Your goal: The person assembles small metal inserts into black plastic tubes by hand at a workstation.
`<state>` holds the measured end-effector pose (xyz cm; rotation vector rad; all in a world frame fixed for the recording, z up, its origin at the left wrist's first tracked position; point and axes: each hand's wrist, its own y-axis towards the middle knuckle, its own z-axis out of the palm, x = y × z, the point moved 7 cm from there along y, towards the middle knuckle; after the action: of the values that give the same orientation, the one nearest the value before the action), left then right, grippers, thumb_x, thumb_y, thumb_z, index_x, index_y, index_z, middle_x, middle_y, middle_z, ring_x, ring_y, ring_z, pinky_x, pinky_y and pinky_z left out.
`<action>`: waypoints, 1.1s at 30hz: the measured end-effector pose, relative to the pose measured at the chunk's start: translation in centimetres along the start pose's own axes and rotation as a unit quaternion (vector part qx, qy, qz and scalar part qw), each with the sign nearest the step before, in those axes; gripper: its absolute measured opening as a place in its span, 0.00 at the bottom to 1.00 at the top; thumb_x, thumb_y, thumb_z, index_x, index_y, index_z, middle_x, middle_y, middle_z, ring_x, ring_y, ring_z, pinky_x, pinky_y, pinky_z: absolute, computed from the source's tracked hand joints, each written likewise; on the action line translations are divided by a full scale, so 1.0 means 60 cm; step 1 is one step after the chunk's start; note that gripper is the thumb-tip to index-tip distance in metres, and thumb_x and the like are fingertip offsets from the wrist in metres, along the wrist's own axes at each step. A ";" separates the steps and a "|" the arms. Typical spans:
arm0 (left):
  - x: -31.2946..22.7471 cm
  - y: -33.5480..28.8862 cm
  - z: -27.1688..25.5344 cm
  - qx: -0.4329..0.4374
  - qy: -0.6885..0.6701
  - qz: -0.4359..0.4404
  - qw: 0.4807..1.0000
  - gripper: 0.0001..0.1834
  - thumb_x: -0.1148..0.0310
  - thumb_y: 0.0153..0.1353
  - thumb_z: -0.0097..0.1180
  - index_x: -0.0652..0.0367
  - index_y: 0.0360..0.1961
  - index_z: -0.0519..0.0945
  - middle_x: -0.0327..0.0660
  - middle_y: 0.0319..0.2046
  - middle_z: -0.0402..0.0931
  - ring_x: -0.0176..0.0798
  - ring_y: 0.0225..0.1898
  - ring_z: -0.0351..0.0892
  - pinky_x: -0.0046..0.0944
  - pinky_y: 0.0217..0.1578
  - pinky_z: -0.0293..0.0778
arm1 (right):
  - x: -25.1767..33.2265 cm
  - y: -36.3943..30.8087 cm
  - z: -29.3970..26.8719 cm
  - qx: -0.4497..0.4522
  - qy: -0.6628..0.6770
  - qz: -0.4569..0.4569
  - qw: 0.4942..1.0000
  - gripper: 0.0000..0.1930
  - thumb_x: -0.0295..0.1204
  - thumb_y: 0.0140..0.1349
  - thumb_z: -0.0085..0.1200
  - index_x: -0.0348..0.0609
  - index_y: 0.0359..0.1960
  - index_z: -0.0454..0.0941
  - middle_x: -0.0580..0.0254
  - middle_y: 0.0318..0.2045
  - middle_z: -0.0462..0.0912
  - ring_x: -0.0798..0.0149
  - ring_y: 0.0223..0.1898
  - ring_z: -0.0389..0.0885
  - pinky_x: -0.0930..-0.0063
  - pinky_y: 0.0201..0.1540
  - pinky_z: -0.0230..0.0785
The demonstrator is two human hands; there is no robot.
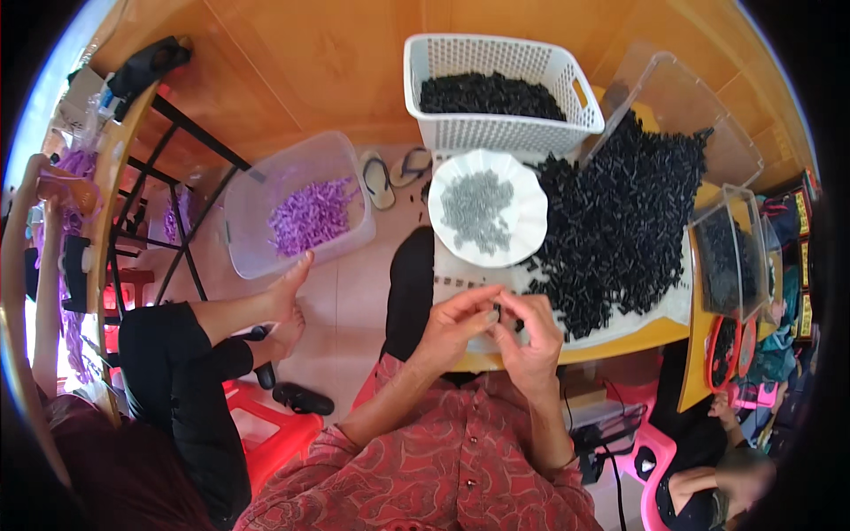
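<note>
My left hand [453, 329] and my right hand [533, 343] meet at the table's near edge, fingertips pinched together. Between them shows a bit of a small dark piece [497, 310], mostly hidden by the fingers; it resembles the short black tubes heaped nearby. Just beyond my hands stands a white scalloped plate [532, 221] holding many tiny clear-grey pieces [478, 211]. To its right spreads a big heap of short black tubes [620, 221], over a white sheet on the yellow table.
Behind the plate is a white perforated basket [505, 137] of black pieces. Clear bins [730, 252] stand at right. On the floor at left sits a translucent tub [341, 252] with purple pieces, beside sandals [378, 181]. Other people sit at left and lower right; a red stool [283, 438] is close.
</note>
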<state>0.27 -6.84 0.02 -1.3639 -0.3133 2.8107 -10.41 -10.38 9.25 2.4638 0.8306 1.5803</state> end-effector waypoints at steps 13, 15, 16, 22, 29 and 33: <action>-0.128 0.139 0.000 -0.085 0.099 0.047 0.990 0.15 0.76 0.64 0.52 0.67 0.51 0.75 0.47 0.39 0.80 0.37 0.33 0.81 0.36 0.36 0.80 | -0.019 -0.021 -0.047 -0.054 0.006 -0.006 0.999 0.15 0.13 0.48 0.60 0.35 0.40 0.78 0.55 0.34 0.81 0.58 0.33 0.77 0.71 0.31 0.72; -0.179 0.196 0.013 -0.089 0.078 0.094 0.989 0.16 0.74 0.63 0.54 0.70 0.50 0.75 0.44 0.35 0.80 0.34 0.31 0.81 0.34 0.34 0.79 | -0.025 -0.033 -0.053 -0.065 -0.005 -0.004 0.998 0.14 0.13 0.48 0.59 0.35 0.38 0.78 0.55 0.33 0.81 0.57 0.32 0.77 0.71 0.31 0.72; -0.199 0.225 0.019 -0.087 0.092 0.097 0.987 0.17 0.75 0.63 0.54 0.71 0.51 0.74 0.44 0.35 0.80 0.35 0.31 0.81 0.35 0.35 0.80 | -0.027 -0.039 -0.057 -0.073 -0.015 -0.001 0.997 0.13 0.13 0.49 0.59 0.35 0.37 0.79 0.54 0.33 0.81 0.57 0.31 0.77 0.71 0.31 0.72; -0.260 0.340 0.026 -0.078 0.086 0.132 0.984 0.30 0.79 0.59 0.55 0.80 0.60 0.59 0.55 0.43 0.74 0.45 0.34 0.81 0.40 0.37 0.82 | -0.049 -0.063 -0.098 -0.130 -0.072 0.043 0.988 0.10 0.13 0.53 0.57 0.36 0.37 0.79 0.55 0.32 0.82 0.59 0.31 0.78 0.73 0.31 0.71; -0.204 0.221 0.032 -0.105 0.126 0.119 0.979 0.17 0.72 0.60 0.58 0.74 0.47 0.75 0.46 0.35 0.79 0.35 0.32 0.81 0.32 0.34 0.78 | -0.088 -0.080 -0.131 -0.153 -0.081 0.090 0.981 0.09 0.15 0.55 0.57 0.36 0.37 0.80 0.55 0.33 0.82 0.60 0.31 0.78 0.75 0.32 0.71; -0.139 0.118 0.022 -0.092 0.189 0.073 0.975 0.14 0.72 0.60 0.58 0.70 0.45 0.78 0.41 0.31 0.80 0.31 0.29 0.80 0.30 0.32 0.77 | -0.088 -0.077 -0.117 -0.139 -0.095 0.083 0.982 0.08 0.14 0.53 0.57 0.36 0.35 0.80 0.56 0.32 0.82 0.59 0.32 0.78 0.73 0.33 0.71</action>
<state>5.03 -14.74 6.04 -1.9941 -0.4910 2.5999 -19.93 -10.45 6.49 2.4787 0.3573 1.3689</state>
